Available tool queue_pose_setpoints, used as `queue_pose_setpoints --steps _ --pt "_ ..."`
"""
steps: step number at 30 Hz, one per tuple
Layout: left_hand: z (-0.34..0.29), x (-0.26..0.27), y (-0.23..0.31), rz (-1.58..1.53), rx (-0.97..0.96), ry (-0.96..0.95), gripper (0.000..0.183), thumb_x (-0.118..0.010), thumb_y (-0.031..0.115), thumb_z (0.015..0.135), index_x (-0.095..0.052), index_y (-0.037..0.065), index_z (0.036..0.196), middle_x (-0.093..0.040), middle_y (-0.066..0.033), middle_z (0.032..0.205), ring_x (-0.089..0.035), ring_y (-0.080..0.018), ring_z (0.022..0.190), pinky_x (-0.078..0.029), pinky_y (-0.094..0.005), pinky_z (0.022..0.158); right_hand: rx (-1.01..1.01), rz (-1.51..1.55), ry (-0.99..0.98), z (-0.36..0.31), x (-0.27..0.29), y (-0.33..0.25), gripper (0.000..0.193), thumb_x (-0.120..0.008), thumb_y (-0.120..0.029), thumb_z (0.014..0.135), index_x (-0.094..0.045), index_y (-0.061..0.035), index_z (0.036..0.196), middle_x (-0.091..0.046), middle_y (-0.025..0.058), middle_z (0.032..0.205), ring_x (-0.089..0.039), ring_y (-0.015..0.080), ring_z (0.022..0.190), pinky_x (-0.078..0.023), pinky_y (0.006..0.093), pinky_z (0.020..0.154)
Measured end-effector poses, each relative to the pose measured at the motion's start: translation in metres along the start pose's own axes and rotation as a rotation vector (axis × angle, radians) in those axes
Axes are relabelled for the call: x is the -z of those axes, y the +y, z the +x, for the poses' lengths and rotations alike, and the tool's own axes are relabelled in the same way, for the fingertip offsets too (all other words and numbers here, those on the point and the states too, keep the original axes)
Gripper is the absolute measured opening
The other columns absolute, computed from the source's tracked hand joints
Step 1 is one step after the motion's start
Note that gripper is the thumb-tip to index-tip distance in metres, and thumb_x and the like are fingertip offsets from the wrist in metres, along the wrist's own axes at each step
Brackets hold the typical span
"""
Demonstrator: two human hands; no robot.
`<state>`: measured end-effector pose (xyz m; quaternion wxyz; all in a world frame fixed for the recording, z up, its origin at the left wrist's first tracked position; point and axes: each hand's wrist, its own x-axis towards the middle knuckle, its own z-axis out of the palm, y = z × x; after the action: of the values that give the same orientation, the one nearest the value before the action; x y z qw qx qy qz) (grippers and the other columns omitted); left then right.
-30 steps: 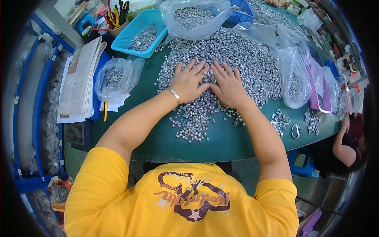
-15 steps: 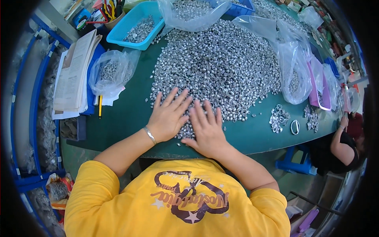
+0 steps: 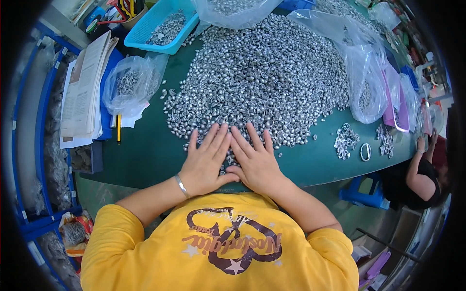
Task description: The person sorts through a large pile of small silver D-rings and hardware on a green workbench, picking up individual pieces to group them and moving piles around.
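A wide heap of small, rounded silver metal pieces [image 3: 262,77] covers the middle of the green table [image 3: 310,167]. At the heap's near edge lies my left hand [image 3: 206,157], palm down, fingers stretched and spread. My right hand [image 3: 255,157] rests beside it in the same way, fingers pointing into the pile. The two hands almost meet at the thumbs and index fingers. A few of the silver pieces show in the gap between them. Neither hand grips anything, though what lies under the palms is hidden.
To the left are a turquoise basket [image 3: 167,46], a clear bag [image 3: 128,87] and stacked papers [image 3: 85,92]. On the right lie a clear plastic bag [image 3: 364,92], a purple basket [image 3: 400,121] and small piles of metal parts [image 3: 346,140]. Another person [image 3: 422,174] sits at far right.
My left hand has drawn back toward me and nearer my right hand; the right stays almost in place. The heap's near-left edge has spread out to the left.
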<state>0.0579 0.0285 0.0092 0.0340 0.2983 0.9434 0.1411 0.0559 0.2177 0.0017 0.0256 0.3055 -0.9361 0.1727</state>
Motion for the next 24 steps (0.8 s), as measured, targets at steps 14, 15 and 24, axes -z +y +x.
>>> queue_pose_setpoints --steps 14,15,24 --pt "0.039 0.007 -0.012 -0.022 -0.028 0.072 0.081 -0.051 0.052 0.081 -0.025 0.002 0.139 -0.018 -0.0162 0.147 -0.017 -0.0352 0.135 -0.007 -0.0587 0.104 -0.306 0.012 0.04 -0.038 0.023 0.041 0.086 -0.062 -0.044 0.079 -0.022 0.0063 0.136 -0.011 0.0336 0.142 -0.01 0.0491 0.132 -0.013 0.0576 0.104" --pt "0.032 0.011 -0.006 -0.02 -0.093 -0.016 0.091 -0.051 0.061 0.077 -0.021 0.002 0.14 -0.016 -0.0168 0.148 -0.016 -0.0344 0.136 -0.006 -0.0596 0.103 -0.294 -0.01 -0.009 -0.039 0.025 0.035 0.089 -0.063 -0.046 0.077 -0.023 0.0062 0.136 -0.011 0.0336 0.142 -0.009 0.049 0.132 -0.013 0.0582 0.104" --pt "0.033 0.009 -0.006 -0.008 -0.058 0.141 0.064 -0.062 0.035 0.079 -0.04 0.006 0.131 -0.031 -0.0119 0.142 -0.03 -0.0301 0.129 -0.018 -0.0541 0.101 -0.191 0.083 0.209 -0.021 0.019 0.057 0.072 -0.067 -0.028 0.077 -0.032 0.0004 0.134 -0.025 0.0219 0.143 -0.024 0.0393 0.131 -0.019 0.0521 0.105"
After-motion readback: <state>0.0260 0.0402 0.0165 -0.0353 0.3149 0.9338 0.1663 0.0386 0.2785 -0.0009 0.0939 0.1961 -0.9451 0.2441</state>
